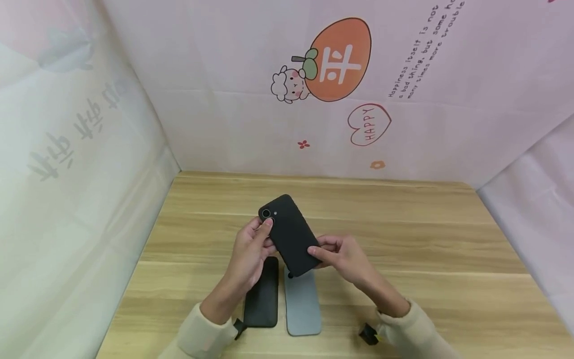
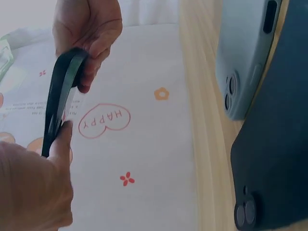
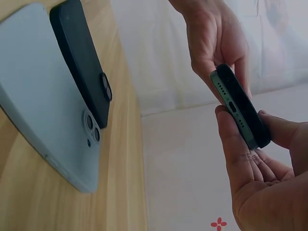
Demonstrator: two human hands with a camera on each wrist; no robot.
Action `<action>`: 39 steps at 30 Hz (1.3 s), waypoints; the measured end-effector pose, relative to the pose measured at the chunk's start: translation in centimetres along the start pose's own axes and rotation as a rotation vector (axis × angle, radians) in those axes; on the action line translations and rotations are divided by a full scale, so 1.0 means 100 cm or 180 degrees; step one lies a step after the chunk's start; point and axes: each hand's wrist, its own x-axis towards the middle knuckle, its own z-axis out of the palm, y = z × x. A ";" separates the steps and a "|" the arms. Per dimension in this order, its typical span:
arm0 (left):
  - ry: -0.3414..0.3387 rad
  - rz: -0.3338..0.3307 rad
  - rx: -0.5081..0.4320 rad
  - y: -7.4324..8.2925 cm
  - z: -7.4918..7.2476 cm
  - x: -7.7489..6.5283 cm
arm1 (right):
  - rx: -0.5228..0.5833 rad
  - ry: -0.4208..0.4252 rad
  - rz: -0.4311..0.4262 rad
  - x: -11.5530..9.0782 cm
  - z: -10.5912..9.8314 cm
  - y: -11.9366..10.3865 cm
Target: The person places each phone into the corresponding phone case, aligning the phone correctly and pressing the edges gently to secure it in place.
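Both hands hold a phone with a black case [image 1: 293,237] on its back, tilted above the table. My left hand [image 1: 250,252] pinches its upper left side, the thumb beside the camera rings. My right hand [image 1: 344,257] grips the lower right corner with the thumb on the black back. In the right wrist view the phone's green edge [image 3: 234,107] shows its charging port and speaker holes against the black case. Beneath lie a black phone [image 1: 262,301] and a light grey phone [image 1: 303,309], side by side with camera sides up.
The wooden table [image 1: 403,219] meets a white printed cloth [image 1: 224,119] at the back, and more cloth hangs at both sides. A small black device [image 1: 368,334] sits at the right wrist, another [image 1: 239,328] at the left.
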 end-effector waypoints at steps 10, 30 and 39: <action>-0.0641 -0.0441 0.0506 -0.001 -0.014 -0.001 | -0.0800 0.0431 -0.0133 -0.005 -0.029 -0.018; -0.0314 -0.0200 0.0281 -0.007 0.000 -0.011 | -0.0147 0.0823 -0.0020 0.001 -0.029 -0.019; -0.0368 -0.0262 0.0365 -0.006 -0.001 -0.012 | -0.0026 0.0779 -0.0117 0.003 -0.031 -0.015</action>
